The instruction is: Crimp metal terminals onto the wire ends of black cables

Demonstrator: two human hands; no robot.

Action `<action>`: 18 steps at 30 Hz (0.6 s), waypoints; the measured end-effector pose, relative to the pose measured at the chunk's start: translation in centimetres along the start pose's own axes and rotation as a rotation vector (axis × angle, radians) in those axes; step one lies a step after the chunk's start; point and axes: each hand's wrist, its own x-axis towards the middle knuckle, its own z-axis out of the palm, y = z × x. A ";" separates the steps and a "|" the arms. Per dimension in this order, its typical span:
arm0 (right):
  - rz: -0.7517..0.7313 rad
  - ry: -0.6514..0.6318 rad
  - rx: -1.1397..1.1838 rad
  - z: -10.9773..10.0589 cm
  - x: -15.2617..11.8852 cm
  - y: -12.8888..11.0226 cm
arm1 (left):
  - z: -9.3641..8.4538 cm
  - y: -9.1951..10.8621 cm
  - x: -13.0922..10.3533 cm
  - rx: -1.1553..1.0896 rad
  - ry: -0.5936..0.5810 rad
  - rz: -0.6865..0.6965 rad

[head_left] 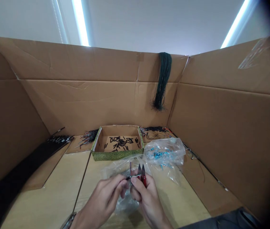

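Note:
My left hand [106, 194] is closed, its thumb and forefinger pinching the end of a thin black cable [128, 178]. Dark, reddish and white wires [131, 168] fan out from that cable end. Close beside it, my right hand [146, 198] is wrapped around a pair of red-handled snips [142, 171], their two blades pointing up and standing apart. The right thumb and forefinger also press at the wires. Under both hands lies a clear plastic bag [127, 203]. What else the palms may hide cannot be seen.
Short black tube pieces lie in a green-sided box [116, 156]. Right of it sits a clear bag of blue bits [165, 152]. Black cables [37, 159] run along the left; more bundles [89, 136] lie behind. Dark green strands [163, 79] hang over the cardboard wall [89, 101].

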 end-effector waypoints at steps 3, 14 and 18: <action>-0.004 0.008 -0.066 -0.4 -0.5 0.3 | 0.4 0.0 -0.1 -0.071 -0.051 -0.084; -0.168 0.138 -0.809 -5.6 1.8 -1.1 | -0.4 -0.4 0.8 -0.363 0.152 -0.215; -0.259 0.282 -0.955 -12.5 7.6 -6.0 | -0.3 -1.2 1.4 -0.457 0.211 -0.280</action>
